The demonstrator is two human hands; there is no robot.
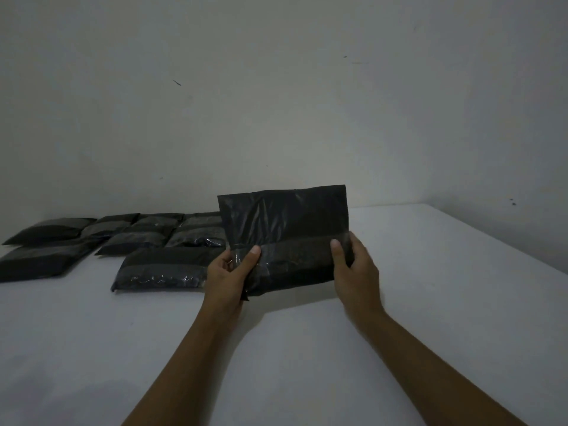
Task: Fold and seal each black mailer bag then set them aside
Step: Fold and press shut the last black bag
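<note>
I hold a black mailer bag (289, 238) upright above the white table (307, 348), a little right of centre. Its flat top flap stands up and its filled lower part is thicker. My left hand (229, 272) grips the bag's lower left edge, thumb on the front. My right hand (353, 262) grips the lower right edge, thumb on the front too. Several folded black mailer bags (123, 238) lie in rows at the back left of the table; the nearest of them (163, 270) lies just left of my left hand.
A pale wall (276, 103) rises right behind the table. The table's right edge (498, 241) runs diagonally at the far right. Bare white tabletop lies in front of and to the right of my hands.
</note>
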